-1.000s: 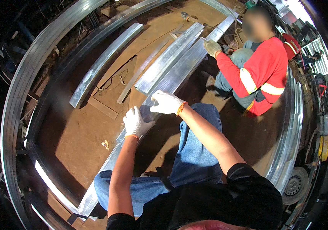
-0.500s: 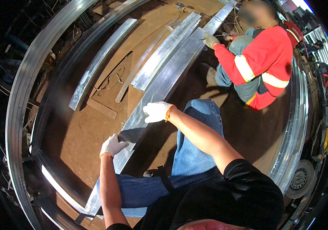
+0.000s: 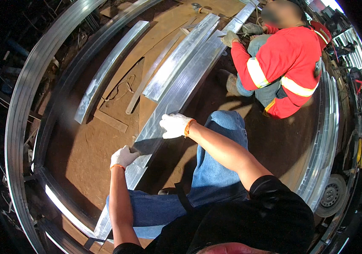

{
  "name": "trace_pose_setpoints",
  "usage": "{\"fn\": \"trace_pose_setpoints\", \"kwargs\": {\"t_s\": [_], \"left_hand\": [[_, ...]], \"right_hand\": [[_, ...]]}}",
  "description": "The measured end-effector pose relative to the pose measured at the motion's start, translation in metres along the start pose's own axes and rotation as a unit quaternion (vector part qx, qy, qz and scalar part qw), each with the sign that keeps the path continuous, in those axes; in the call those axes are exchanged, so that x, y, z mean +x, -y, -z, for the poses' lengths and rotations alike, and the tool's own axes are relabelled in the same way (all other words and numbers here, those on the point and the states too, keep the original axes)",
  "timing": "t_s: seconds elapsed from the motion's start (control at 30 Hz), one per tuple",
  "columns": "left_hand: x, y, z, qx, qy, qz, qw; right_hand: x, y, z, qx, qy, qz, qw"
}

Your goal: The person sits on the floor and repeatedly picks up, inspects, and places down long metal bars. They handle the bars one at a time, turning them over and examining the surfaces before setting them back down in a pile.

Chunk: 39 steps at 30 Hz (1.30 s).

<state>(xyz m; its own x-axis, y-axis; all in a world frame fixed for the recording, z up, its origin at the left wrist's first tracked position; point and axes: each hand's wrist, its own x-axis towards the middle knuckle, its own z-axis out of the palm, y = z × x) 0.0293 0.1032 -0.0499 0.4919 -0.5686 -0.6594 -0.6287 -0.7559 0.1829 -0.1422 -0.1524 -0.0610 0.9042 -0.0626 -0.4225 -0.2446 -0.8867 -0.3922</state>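
Observation:
A long silvery metal beam (image 3: 189, 80) runs diagonally from beside my left leg to the far right. My left hand (image 3: 124, 157), in a white knit glove with an orange cuff, grips its left edge, thumb over the top. My right hand (image 3: 176, 126), gloved alike, is closed over the right edge farther along, fingers curled on the upper face. Its shadow falls between my hands. Toward the far end crouches a person in a red jacket (image 3: 293, 55) with reflective bands. That person's gloved hand (image 3: 231, 38) is at the beam with a thin object I cannot make out.
A shorter wide metal piece (image 3: 181, 59) and a narrow flat strip (image 3: 147, 82) lie left of the beam. Farther left are another metal length (image 3: 111, 72) and a large rail (image 3: 18, 127). Long metal lengths (image 3: 320, 148) and a wheel (image 3: 331, 195) are at the right.
My right hand has shifted slightly right along the beam's edge, and my left thumb has drawn in. The other person has leaned closer, both gloved hands now showing near the far end.

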Motion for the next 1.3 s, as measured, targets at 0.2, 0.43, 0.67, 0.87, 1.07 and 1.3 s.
{"fn": "trace_pose_setpoints", "kwargs": {"t_s": [0.2,0.43,0.67,0.87,1.07,1.3], "left_hand": [[0.009,0.008,-0.004,-0.003,0.015,-0.007,1.0],[0.008,0.005,0.0,-0.003,0.027,-0.01,1.0],[0.009,0.008,0.001,-0.002,0.019,-0.01,1.0],[0.007,0.002,0.005,0.003,0.02,0.002,1.0],[0.011,0.011,-0.002,-0.005,0.025,0.01,1.0],[0.007,0.0,0.002,0.014,0.004,0.019,1.0]], "right_hand": [[-0.001,0.004,0.001,0.001,0.006,-0.006,1.0],[-0.002,0.005,0.0,-0.011,0.011,-0.008,1.0],[-0.003,0.009,0.004,-0.015,0.012,-0.01,1.0],[-0.004,0.011,0.005,-0.015,0.027,-0.016,0.999],[-0.004,0.014,0.005,-0.022,0.032,-0.016,0.999],[-0.008,0.018,0.005,-0.051,0.02,-0.014,0.998]]}}
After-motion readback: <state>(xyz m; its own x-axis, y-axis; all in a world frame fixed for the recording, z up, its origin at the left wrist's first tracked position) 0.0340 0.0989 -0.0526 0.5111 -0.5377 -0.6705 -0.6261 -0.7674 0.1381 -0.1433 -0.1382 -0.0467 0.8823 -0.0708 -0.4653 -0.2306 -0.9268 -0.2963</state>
